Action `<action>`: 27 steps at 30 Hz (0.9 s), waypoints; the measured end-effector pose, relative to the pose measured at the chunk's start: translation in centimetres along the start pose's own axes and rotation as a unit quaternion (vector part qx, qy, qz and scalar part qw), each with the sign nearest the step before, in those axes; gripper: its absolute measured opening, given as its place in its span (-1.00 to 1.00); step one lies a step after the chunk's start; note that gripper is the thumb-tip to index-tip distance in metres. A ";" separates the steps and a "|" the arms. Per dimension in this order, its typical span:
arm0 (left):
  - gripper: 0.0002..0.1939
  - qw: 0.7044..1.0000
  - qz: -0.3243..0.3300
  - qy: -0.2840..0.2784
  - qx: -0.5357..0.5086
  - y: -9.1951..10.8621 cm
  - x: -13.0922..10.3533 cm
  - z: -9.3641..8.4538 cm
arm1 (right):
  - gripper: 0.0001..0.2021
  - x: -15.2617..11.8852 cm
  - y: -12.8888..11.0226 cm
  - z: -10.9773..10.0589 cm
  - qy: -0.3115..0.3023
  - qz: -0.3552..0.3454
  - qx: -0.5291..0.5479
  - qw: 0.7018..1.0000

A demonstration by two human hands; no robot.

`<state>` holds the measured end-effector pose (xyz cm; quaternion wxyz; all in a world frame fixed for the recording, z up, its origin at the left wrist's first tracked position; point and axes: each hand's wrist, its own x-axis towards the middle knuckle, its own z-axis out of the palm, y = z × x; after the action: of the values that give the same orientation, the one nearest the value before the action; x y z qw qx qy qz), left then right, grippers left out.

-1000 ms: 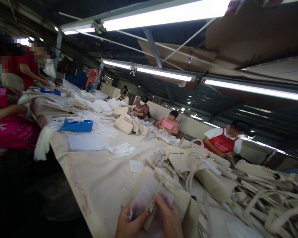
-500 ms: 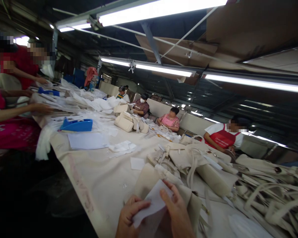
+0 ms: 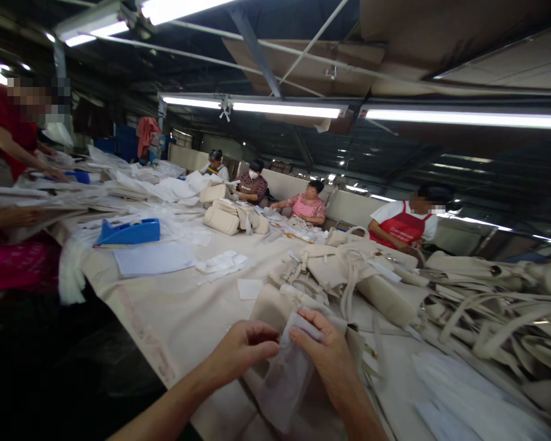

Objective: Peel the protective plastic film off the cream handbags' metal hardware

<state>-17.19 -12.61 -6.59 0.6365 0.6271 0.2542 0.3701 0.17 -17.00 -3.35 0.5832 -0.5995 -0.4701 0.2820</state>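
A thin white sheet, like tissue paper, hangs from my right hand, its top edge folded over. The right thumb presses it against the fingers. Just left of the sheet is my left hand, thumb and fingers apart, the fingertips close to its edge; whether they touch it I cannot tell. Behind both hands lies a beige bag, partly hidden by them and the sheet. Straps and a buckle show beside it.
Beige bags and straps are heaped along the right. A blue tape dispenser and white paper lie at the left on the cloth-covered table. Several co-workers sit or stand around it. Clear plastic lies front right.
My left hand has let go of the sheet and drawn slightly left. The sheet, spread between both hands before, now hangs folded from my right hand. The camera view has shifted a little.
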 end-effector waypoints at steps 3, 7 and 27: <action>-0.86 0.997 -0.059 -0.047 0.020 0.7 2.5 1.7 | -0.65 0.1 -0.6 -0.8 -0.029 0.000 -0.032 0.999; -0.87 0.995 -0.090 -0.035 0.004 0.6 3.7 3.7 | -0.51 -1.0 0.3 -2.2 -0.003 0.021 0.063 0.998; -0.84 0.984 -0.048 -0.015 -0.171 1.7 3.1 8.5 | -0.37 -6.9 7.4 -0.4 0.217 0.134 0.250 0.934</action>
<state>-8.88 -15.43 -3.77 0.7548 0.5019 0.2077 0.3678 -0.51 -22.40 -11.89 0.7588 -0.5382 -0.1620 0.3292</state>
